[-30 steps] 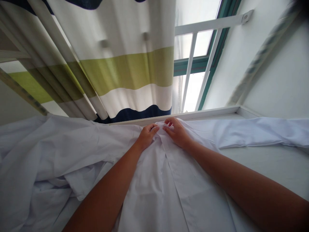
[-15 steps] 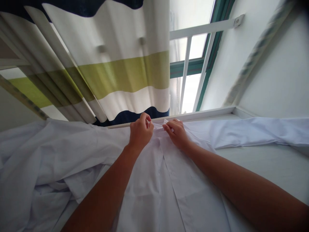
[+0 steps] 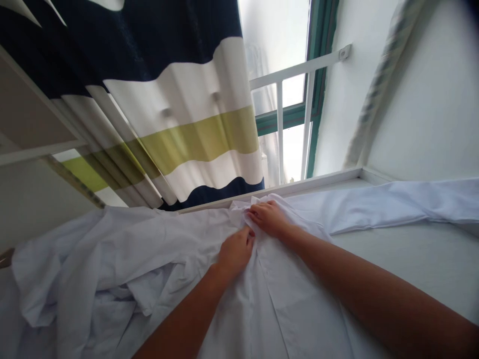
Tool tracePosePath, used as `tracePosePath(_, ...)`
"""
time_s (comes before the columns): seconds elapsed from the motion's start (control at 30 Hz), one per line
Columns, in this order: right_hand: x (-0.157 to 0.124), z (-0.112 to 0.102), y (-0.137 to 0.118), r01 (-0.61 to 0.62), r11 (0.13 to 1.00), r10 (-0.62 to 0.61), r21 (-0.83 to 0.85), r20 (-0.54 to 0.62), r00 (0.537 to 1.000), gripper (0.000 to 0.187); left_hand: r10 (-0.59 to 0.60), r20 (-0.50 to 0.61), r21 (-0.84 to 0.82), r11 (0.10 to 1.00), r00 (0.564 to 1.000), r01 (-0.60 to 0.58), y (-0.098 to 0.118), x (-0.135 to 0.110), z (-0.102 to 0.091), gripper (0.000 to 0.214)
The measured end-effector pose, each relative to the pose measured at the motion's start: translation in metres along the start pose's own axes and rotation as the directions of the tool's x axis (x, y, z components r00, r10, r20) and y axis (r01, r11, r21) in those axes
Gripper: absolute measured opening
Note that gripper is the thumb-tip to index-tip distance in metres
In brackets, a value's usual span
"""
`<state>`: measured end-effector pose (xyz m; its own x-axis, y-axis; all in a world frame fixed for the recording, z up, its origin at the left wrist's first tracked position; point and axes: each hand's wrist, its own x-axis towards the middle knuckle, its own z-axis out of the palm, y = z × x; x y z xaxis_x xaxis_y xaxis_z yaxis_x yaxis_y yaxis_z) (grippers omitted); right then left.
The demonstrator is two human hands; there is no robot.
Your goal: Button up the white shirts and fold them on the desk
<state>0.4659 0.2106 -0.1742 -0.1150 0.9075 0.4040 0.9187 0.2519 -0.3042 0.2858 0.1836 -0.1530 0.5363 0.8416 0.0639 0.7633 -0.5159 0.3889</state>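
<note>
A white button shirt (image 3: 284, 304) lies spread on a pale flat surface (image 3: 419, 259), its collar toward the window. My left hand (image 3: 236, 251) rests on the shirt front just below the collar, fingers curled and pinching the cloth at the placket. My right hand (image 3: 267, 218) sits right beside it at the collar, fingers bent and gripping the fabric. The fingertips of both hands nearly touch. One sleeve (image 3: 389, 204) stretches out flat to the right. The left side of the shirt (image 3: 93, 259) lies bunched in folds.
A striped curtain (image 3: 179, 129) in navy, white and green hangs behind the shirt. To its right is a window with a green frame (image 3: 318, 89) and white bars (image 3: 279, 129). A white ledge (image 3: 322, 179) runs along the far edge, with a white wall (image 3: 430, 109) on the right.
My left hand has dropped from the collar to a spot lower on the shirt front. My right hand stayed at the collar. The view has tilted and shifted a little.
</note>
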Motion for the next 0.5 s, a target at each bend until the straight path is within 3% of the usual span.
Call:
tracePosePath(0.13,0.002,-0.002,-0.004,-0.012,1.000,0.013,-0.007,0.081,0.997,0.018,-0.012,-0.072,0.049,0.999,0.997,0.015,-0.010,-0.002,0.011,0.032)
tracePosePath(0.3,0.000,-0.027,-0.023,-0.053,0.996,0.061,-0.067,0.137,0.989,0.021,0.006,-0.048,0.125,0.992,0.999,0.000,-0.013,0.002,0.010,0.033)
tracePosePath(0.5,-0.032,-0.032,-0.048,-0.110,0.987,0.139,-0.122,0.267,0.954,0.010,0.025,-0.076,0.081,0.997,0.997,-0.019,-0.019,-0.002,0.011,0.035)
